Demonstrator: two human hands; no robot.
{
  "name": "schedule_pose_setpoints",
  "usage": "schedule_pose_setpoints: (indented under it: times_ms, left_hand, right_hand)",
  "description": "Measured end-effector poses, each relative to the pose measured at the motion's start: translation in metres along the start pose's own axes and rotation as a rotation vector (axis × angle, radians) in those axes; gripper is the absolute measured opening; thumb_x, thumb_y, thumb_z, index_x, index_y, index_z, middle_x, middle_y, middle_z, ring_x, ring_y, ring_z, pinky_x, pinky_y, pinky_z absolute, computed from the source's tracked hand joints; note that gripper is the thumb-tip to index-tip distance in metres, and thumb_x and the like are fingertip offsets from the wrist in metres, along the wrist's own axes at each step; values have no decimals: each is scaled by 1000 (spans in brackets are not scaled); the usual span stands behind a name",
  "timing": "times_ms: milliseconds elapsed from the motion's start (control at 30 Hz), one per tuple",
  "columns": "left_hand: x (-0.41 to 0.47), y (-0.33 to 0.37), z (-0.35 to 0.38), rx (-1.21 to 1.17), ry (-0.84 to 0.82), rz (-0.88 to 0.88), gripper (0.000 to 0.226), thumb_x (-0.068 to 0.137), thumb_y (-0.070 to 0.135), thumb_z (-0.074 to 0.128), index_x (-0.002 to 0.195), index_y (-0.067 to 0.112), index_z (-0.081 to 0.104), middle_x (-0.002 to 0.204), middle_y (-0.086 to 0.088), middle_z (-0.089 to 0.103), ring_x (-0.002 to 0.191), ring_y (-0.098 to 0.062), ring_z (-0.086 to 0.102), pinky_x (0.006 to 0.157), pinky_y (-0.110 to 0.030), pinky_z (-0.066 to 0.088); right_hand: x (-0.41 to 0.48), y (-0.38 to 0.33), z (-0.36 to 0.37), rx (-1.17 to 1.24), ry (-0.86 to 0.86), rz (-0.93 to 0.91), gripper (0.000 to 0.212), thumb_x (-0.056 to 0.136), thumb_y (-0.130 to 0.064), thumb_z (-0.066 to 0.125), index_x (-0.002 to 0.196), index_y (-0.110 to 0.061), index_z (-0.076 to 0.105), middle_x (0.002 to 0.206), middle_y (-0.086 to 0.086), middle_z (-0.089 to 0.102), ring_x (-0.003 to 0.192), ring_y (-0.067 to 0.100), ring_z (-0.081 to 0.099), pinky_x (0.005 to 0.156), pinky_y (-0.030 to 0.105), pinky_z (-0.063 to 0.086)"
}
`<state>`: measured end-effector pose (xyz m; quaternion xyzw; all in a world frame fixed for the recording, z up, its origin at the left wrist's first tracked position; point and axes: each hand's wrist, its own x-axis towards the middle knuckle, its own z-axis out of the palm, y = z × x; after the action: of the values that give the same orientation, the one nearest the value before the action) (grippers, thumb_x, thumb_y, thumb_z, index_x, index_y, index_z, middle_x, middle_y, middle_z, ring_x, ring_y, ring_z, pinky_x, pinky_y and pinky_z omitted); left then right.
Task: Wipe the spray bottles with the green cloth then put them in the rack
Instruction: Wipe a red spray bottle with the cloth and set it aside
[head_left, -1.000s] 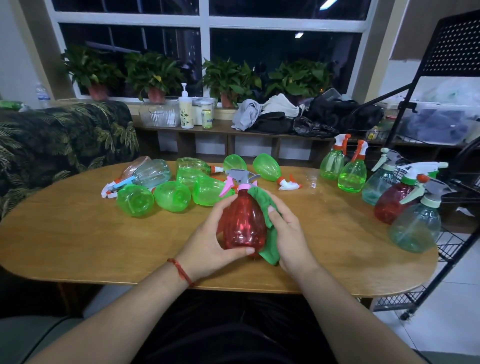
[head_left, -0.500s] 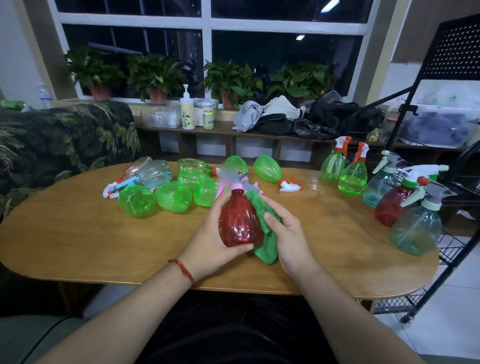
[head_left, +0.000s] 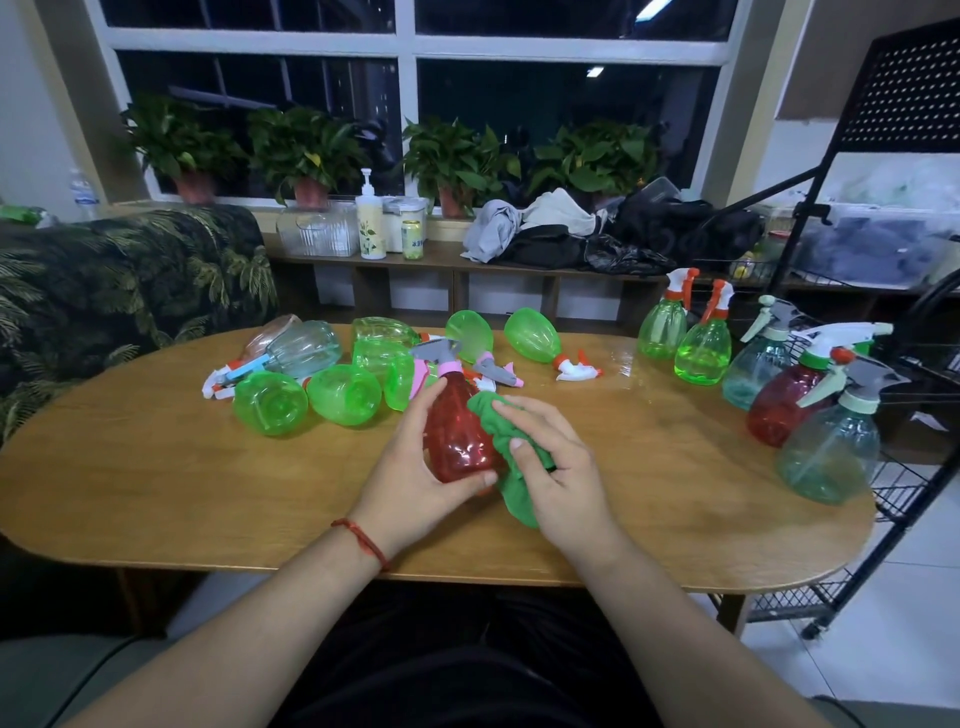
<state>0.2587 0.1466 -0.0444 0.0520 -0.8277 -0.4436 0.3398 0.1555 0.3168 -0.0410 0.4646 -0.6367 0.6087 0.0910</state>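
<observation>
Nearest, a left hand (head_left: 410, 467) with a red string bracelet (head_left: 363, 538) at the wrist gripped the red spray bottle (head_left: 457, 431) over the near middle of the table (head_left: 156, 467). Its thumb lay across the rounded base and its fingers wrapped behind the ribbed, see-through plastic body, while the pink collar and grey trigger pointed away. The right hand (head_left: 563, 467) held the green cloth (head_left: 519, 499), soft and bunched, against the bottle's right flank, fingers curled over the folds. The tabletop was an oval of pale grained wood. Beyond the hands lay a heap of green bottles (head_left: 270, 410) on their sides, bulbous and glossy, with a clear bluish bottle (head_left: 306, 348) at the left and loose trigger heads (head_left: 576, 369) to the right. At the table's right end, upright bottles (head_left: 831, 452) in green, teal and red crowded the edge, standing before the black wire rack (head_left: 904, 483). Farther off were a palm-print sofa (head_left: 130, 270), a bench (head_left: 436, 257) piled with crumpled clothes (head_left: 545, 228), and potted plants (head_left: 457, 161) along a dark window.
</observation>
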Motion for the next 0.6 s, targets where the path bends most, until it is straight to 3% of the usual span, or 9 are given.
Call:
schedule_pose_setpoints:
  times_ms: [100, 267, 433, 600]
  left_hand:
    - [-4, 7, -2, -11, -108, 51, 116, 70, 28, 102, 162, 38, 34, 160, 18, 45, 145, -7, 50, 121, -42, 44]
    - [-7, 12, -3, -50, -224, 95, 116, 70, 28, 101, 163, 33, 33, 160, 16, 47, 146, -9, 50, 121, -33, 42]
    - [-5, 13, 0, -51, -264, 49, 117, 70, 34, 101, 161, 45, 28, 154, 28, 48, 140, -1, 53, 115, -20, 43]
    - [-4, 8, 2, -16, -205, 54, 118, 68, 37, 102, 161, 36, 29, 154, 18, 50, 139, -2, 54, 118, -27, 44]
  right_hand:
    - [5, 1, -3, 151, 16, 183, 40, 111, -9, 53, 145, -27, 66, 145, -5, 64, 142, 17, 56, 121, 47, 45]
    - [13, -2, -6, 551, 50, 425, 39, 112, -6, 46, 143, -21, 66, 142, 6, 70, 136, 29, 63, 119, 60, 43]
    - [12, 0, -9, 566, 65, 449, 39, 111, -4, 48, 144, -16, 65, 141, 8, 70, 135, 29, 64, 117, 58, 47]
    - [11, 0, -7, 452, 22, 367, 40, 109, -1, 51, 138, -22, 71, 140, 5, 70, 135, 26, 63, 114, 45, 51]
